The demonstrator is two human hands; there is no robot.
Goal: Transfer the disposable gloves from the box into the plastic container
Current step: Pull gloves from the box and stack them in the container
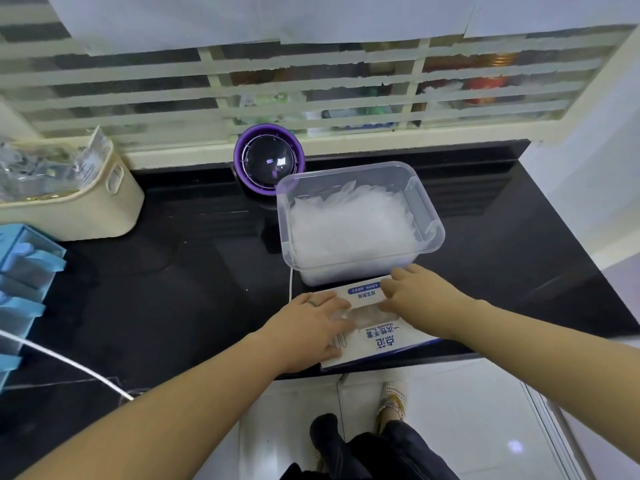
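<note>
Nearest me, at the counter's front edge, my left hand point(311, 323) lies flat with fingers straight, pressing down the glove box point(391, 341). My right hand point(415, 294) reaches to the box's opening, where clear gloves point(367, 311) show, but I cannot tell whether its fingertips pinch any. I judge this the pull-out step, so the next move calls for a firm pinch and lift with the box held steady, then a short carry to the plastic container point(424, 206) just behind, which holds a heap of gloves point(349, 226).
</note>
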